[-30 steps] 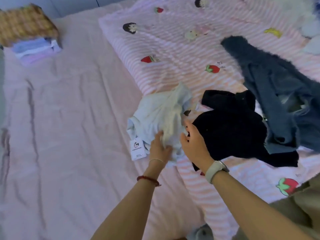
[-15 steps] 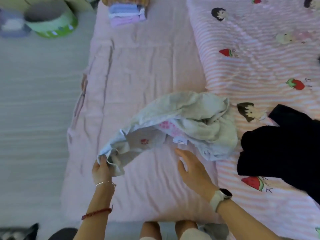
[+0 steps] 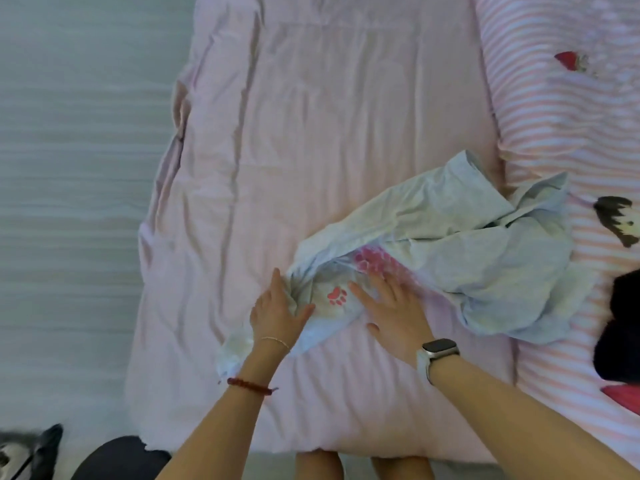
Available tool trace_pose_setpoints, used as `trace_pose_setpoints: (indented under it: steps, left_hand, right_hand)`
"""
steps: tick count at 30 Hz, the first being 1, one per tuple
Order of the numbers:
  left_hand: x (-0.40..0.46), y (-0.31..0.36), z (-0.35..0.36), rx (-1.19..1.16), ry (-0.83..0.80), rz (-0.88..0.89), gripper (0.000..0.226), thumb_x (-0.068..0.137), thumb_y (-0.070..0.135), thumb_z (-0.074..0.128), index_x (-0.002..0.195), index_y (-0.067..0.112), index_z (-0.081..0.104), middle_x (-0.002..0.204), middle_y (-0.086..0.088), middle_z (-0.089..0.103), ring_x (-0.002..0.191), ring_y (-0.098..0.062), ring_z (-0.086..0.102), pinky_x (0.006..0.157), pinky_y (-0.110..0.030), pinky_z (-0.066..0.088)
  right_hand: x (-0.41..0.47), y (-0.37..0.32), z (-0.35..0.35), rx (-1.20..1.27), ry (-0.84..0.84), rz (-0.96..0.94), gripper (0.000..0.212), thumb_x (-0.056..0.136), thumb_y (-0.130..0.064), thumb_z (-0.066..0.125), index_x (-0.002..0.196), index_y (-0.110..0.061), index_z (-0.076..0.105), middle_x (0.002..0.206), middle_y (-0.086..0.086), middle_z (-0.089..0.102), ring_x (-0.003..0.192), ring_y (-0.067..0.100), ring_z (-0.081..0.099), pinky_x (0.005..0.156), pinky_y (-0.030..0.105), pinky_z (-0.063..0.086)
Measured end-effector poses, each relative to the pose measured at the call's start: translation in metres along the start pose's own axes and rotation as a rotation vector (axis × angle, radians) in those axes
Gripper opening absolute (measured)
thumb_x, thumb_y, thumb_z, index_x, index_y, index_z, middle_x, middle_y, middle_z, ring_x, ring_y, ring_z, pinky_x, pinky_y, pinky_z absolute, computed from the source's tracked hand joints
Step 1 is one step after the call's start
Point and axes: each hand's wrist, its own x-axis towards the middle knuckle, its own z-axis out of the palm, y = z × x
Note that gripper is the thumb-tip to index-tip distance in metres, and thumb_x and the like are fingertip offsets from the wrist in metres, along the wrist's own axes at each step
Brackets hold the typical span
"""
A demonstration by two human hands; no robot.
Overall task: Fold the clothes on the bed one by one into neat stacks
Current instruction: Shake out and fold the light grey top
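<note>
floor (image 3: 76,140): pale planks, nine o'clock
striped blanket (image 3: 561,133): pink-white, strawberry print, two o'clock
dark slipper (image 3: 117,459): seven o'clock

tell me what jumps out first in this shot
A crumpled pale garment with a red paw print lies across the pink sheet. Both hands sit at its near end: left hand beside the print, right hand flat. A black garment sits at the right edge.

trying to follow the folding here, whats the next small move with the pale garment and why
Probably sweep both hands outward to flatten it. The pale garment lies bunched and twisted on the pink sheet, one end spilling onto the striped blanket. The left hand and right hand rest flat by its paw print.
</note>
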Motion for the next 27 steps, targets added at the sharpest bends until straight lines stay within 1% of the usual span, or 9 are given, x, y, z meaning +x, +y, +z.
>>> trace_pose_setpoints:
  steps: [3, 6, 9, 13, 16, 18, 21, 24, 27]
  left_hand:
    - [0.020, 0.002, -0.017, -0.305, -0.034, 0.025, 0.019, 0.093, 0.030, 0.052, 0.092, 0.012, 0.058, 0.088, -0.007, 0.063, 0.090, -0.030, 0.058, 0.068, -0.031, 0.041]
    - [0.019, -0.006, -0.046, -0.638, 0.002, 0.000, 0.023, 0.095, 0.026, 0.049, 0.074, 0.019, 0.056, 0.072, 0.003, 0.057, 0.069, -0.015, 0.052, 0.059, -0.023, 0.041]
    - [0.004, -0.015, -0.078, -0.748, -0.002, -0.101, 0.026, 0.095, 0.027, 0.049, 0.074, 0.015, 0.058, 0.072, -0.001, 0.060, 0.066, -0.013, 0.054, 0.056, -0.020, 0.045]
    - [-0.035, -0.038, -0.122, -0.642, -0.392, -0.323, 0.033, 0.094, 0.035, 0.051, 0.080, 0.009, 0.066, 0.074, -0.006, 0.071, 0.069, -0.018, 0.065, 0.057, -0.026, 0.049]
    - [-0.068, -0.049, -0.143, -0.419, -0.622, -0.274, 0.034, 0.093, 0.041, 0.052, 0.081, 0.014, 0.068, 0.078, -0.003, 0.073, 0.069, -0.011, 0.067, 0.058, -0.022, 0.051]
    - [-0.070, -0.045, -0.150, -0.486, -0.516, -0.243, 0.035, 0.092, 0.041, 0.053, 0.079, 0.011, 0.066, 0.078, -0.004, 0.070, 0.068, -0.014, 0.064, 0.059, -0.023, 0.049]
    - [-0.041, -0.025, -0.154, -0.572, -0.090, -0.171, 0.021, 0.091, 0.027, 0.058, 0.088, 0.006, 0.060, 0.072, -0.006, 0.055, 0.070, -0.021, 0.050, 0.059, -0.027, 0.040]
    - [-0.010, 0.002, -0.154, -0.443, 0.091, -0.081, 0.042, 0.091, 0.019, 0.057, 0.129, 0.004, 0.046, 0.113, -0.016, 0.055, 0.101, -0.029, 0.055, 0.083, -0.030, 0.042]
    - [0.000, 0.020, -0.136, -0.271, 0.162, 0.127, 0.043, 0.090, 0.019, 0.056, 0.129, 0.004, 0.048, 0.128, -0.021, 0.047, 0.115, -0.033, 0.049, 0.096, -0.033, 0.037]
  right_hand:
    - [0.021, -0.008, 0.004, -0.034, 0.018, 0.030, 0.053, 0.096, -0.028, 0.043, 0.145, -0.035, 0.026, 0.158, 0.006, 0.005, 0.144, 0.030, 0.006, 0.111, 0.042, 0.019]
    - [0.028, -0.018, -0.005, 0.098, 0.111, 0.031, 0.025, 0.093, -0.013, 0.048, 0.113, -0.014, 0.063, 0.144, 0.011, 0.041, 0.131, 0.029, 0.039, 0.100, 0.036, 0.033]
    - [0.008, -0.024, -0.027, 0.388, 0.076, 0.077, 0.020, 0.098, -0.015, 0.042, 0.096, -0.005, 0.060, 0.095, 0.013, 0.063, 0.089, 0.031, 0.059, 0.067, 0.033, 0.037]
    - [-0.041, -0.042, -0.067, 0.554, -0.261, -0.048, 0.017, 0.097, -0.021, 0.045, 0.084, -0.017, 0.056, 0.076, -0.008, 0.052, 0.076, 0.013, 0.049, 0.067, 0.024, 0.032]
    - [-0.067, -0.053, -0.113, 0.610, -0.476, -0.132, 0.026, 0.095, -0.024, 0.051, 0.069, -0.028, 0.049, 0.066, -0.017, 0.049, 0.064, -0.008, 0.045, 0.064, 0.009, 0.033]
    - [-0.066, -0.053, -0.142, 0.606, -0.364, -0.116, 0.027, 0.093, -0.022, 0.055, 0.067, -0.031, 0.052, 0.063, -0.018, 0.051, 0.061, -0.008, 0.046, 0.063, 0.010, 0.034]
    - [-0.036, -0.048, -0.168, 0.695, 0.037, 0.052, 0.026, 0.092, -0.016, 0.055, 0.066, -0.020, 0.055, 0.063, -0.010, 0.049, 0.060, 0.003, 0.042, 0.064, 0.021, 0.031]
    - [-0.002, -0.043, -0.173, 0.832, 0.291, 0.253, 0.016, 0.094, -0.012, 0.048, 0.106, -0.014, 0.060, 0.094, 0.000, 0.057, 0.083, 0.011, 0.050, 0.077, 0.023, 0.036]
    - [0.014, -0.039, -0.150, 0.842, 0.316, 0.341, 0.035, 0.096, -0.012, 0.044, 0.131, -0.013, 0.046, 0.125, 0.008, 0.049, 0.106, 0.019, 0.051, 0.089, 0.025, 0.038]
